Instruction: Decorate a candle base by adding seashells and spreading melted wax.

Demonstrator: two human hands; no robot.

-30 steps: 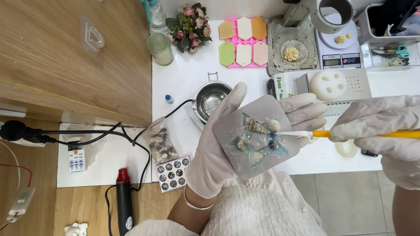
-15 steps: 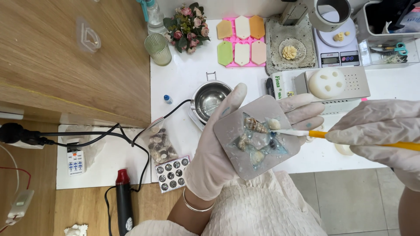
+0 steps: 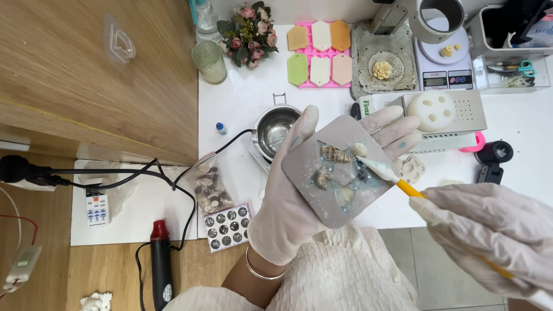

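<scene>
My left hand [image 3: 288,201], in a white glove, holds up a grey square slab [image 3: 337,170] with a clear star-shaped inlay. Small seashells [image 3: 334,154] lie in the inlay. My right hand [image 3: 489,230], also gloved, grips a thin brush with a yellow handle [image 3: 410,188]. The brush's white tip [image 3: 371,166] rests on the slab's right side, next to a small pale shell.
A white table [image 3: 242,103] carries a steel pot [image 3: 275,128], a bag of shells [image 3: 210,187], a pink mould tray [image 3: 319,53], a scale [image 3: 443,69], a green glass [image 3: 210,62] and flowers [image 3: 247,31]. Cables [image 3: 115,178] and a heat gun [image 3: 160,265] lie at left.
My right hand has dropped lower and to the right, so the brush now slants down. Its tip stays on the slab. My left hand has kept the slab almost still.
</scene>
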